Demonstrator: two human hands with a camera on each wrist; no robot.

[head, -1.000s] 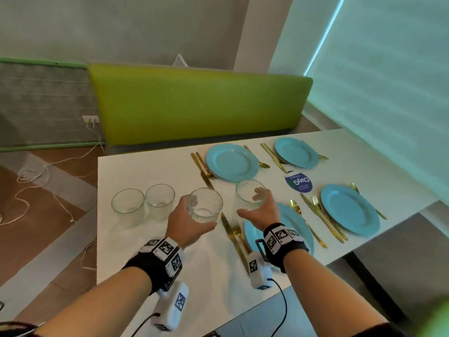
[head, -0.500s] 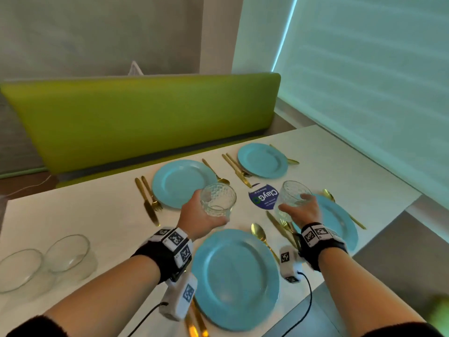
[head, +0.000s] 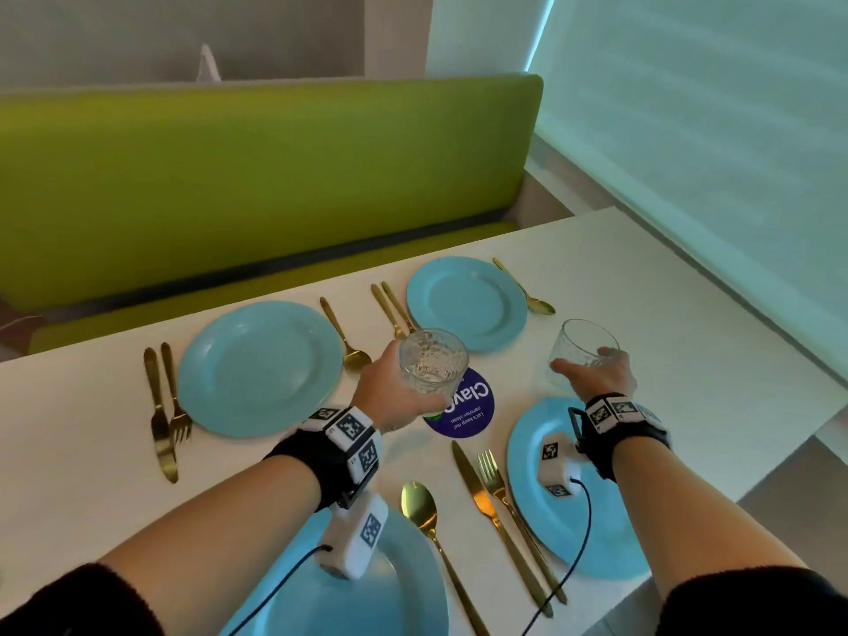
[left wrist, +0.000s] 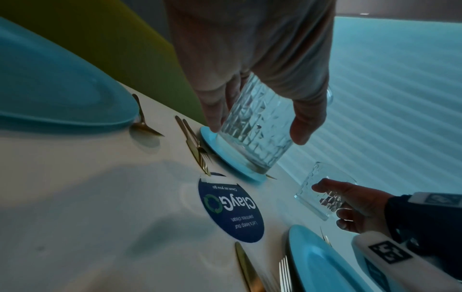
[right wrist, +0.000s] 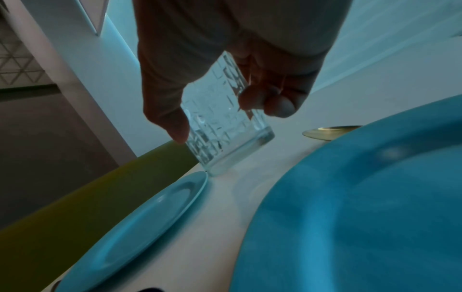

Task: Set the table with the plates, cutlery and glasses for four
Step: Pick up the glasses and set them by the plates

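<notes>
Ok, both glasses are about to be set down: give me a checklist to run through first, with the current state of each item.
1. Left hand grips its glass: ok.
2. Right hand grips its glass: ok.
3. Left glass upright: ok.
4. Right glass upright: not ok, tilted.
5. Bare table under the right glass, beyond the near right plate: ok.
6. Landing spot under the left glass free of the blue sticker: cannot tell.

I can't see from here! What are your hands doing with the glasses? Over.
Left hand grips one glass, held above the round sticker. Right hand grips another glass beyond the near right plate. Nothing in the way.
</notes>
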